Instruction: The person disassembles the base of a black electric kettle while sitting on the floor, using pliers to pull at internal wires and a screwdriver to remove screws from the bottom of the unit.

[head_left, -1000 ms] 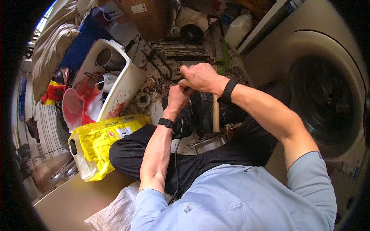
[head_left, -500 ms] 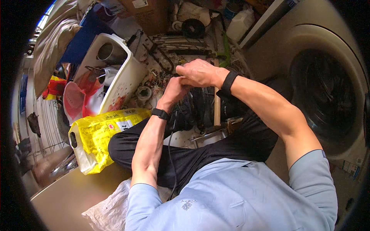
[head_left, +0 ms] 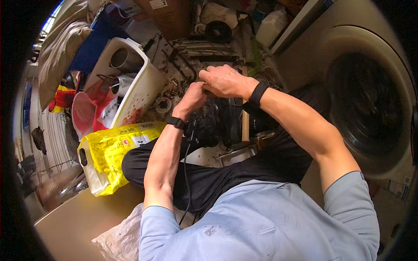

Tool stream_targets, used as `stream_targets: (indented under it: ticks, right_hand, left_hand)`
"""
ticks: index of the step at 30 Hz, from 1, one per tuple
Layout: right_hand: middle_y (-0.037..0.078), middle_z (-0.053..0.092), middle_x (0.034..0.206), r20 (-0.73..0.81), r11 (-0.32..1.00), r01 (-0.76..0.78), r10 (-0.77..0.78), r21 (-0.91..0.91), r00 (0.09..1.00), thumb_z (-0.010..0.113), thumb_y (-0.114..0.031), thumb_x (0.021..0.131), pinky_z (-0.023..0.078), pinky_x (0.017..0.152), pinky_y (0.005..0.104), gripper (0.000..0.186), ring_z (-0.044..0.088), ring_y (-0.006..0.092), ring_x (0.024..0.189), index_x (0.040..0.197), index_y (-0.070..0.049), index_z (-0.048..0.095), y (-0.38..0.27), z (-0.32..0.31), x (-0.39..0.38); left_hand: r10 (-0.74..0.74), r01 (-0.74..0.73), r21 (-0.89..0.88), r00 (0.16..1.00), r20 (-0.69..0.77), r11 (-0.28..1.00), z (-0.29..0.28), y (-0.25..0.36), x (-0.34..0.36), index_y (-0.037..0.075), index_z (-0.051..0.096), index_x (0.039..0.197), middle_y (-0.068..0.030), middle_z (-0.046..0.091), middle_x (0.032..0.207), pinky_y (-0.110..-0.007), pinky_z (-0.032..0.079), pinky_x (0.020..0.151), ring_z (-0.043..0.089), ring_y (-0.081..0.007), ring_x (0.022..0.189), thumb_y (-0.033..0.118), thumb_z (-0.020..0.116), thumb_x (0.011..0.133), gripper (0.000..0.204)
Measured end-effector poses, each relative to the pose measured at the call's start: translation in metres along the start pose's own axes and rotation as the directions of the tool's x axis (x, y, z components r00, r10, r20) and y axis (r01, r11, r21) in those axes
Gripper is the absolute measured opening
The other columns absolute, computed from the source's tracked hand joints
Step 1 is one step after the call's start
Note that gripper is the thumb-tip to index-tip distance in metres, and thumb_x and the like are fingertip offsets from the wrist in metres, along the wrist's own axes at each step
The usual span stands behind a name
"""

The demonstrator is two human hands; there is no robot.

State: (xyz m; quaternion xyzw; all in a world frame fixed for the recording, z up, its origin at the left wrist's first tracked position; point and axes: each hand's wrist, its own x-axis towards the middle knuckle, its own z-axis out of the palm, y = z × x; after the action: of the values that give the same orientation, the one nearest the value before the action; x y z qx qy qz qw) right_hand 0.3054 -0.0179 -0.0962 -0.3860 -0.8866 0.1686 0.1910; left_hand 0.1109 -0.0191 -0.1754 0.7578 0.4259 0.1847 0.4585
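My left hand (head_left: pixel 192 98) and my right hand (head_left: pixel 227 82) meet above the cluttered floor, fingers curled in and pressed together. Whatever sits between the fingertips is too small or too hidden to make out. Beneath them lies a dark, shiny heap (head_left: pixel 222 115), perhaps black plastic. A wooden handle (head_left: pixel 245 127) stands out just right of it, its far end running up past my right wrist. Loose wires and scraps surround the hands. A round whitish roll (head_left: pixel 163 105) rests left of my left hand.
A white basket (head_left: pixel 150 82) holding metal pots leans at left. In front of it a yellow bag (head_left: pixel 109 152) lies against my knee. A washing machine (head_left: pixel 305 56) stands at right. Farther back are a black tape roll (head_left: pixel 218 31), a hacksaw frame (head_left: pixel 185 63) and a white jug (head_left: pixel 272 29).
My left hand and forearm have shifted slightly left, and the left fingers have turned a little. My right hand stays nearly in place, its fingers slightly rearranged.
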Motion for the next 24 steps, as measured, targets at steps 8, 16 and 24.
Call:
stream_targets:
  ticks: [8,16,24]
  right_hand:
    - [0.025,0.070,0.082,0.078,0.975,-0.200,0.208,-0.098,0.975,0.066,-0.035,0.098,0.054,0.071,0.0581,0.036,0.068,0.0505,0.079,0.101,0.000,0.059,0.010,0.004,0.000]
    - [0.026,0.070,0.084,0.061,0.952,-0.304,0.306,-0.041,0.950,0.066,-0.027,0.097,0.053,0.073,0.0591,0.029,0.068,0.0500,0.085,0.104,0.000,0.057,0.002,0.001,0.001]
    - [0.026,0.067,0.094,0.031,0.985,-0.153,0.151,0.084,0.988,0.068,-0.030,0.098,0.053,0.077,0.0580,0.032,0.066,0.0497,0.092,0.108,-0.001,0.057,0.026,0.001,-0.014]
  left_hand:
    - [-0.036,0.055,0.196,0.994,-0.100,0.979,0.013,0.003,0.007,0.005,0.076,0.112,-0.0235,0.075,0.098,-0.045,0.056,0.079,0.072,-0.0446,0.092,0.009,0.075,0.088,0.024]
    - [-0.042,0.069,0.137,0.981,-0.191,0.988,0.024,0.020,-0.001,0.004,0.074,0.116,-0.0254,0.074,0.102,-0.045,0.057,0.083,0.071,-0.0450,0.099,0.014,0.077,0.090,0.028]
    - [-0.028,0.024,-0.070,0.998,-0.057,0.997,0.017,0.025,0.007,0.002,0.071,0.123,-0.0208,0.076,0.101,-0.043,0.055,0.082,0.073,-0.0316,0.088,0.002,0.069,0.089,0.035]
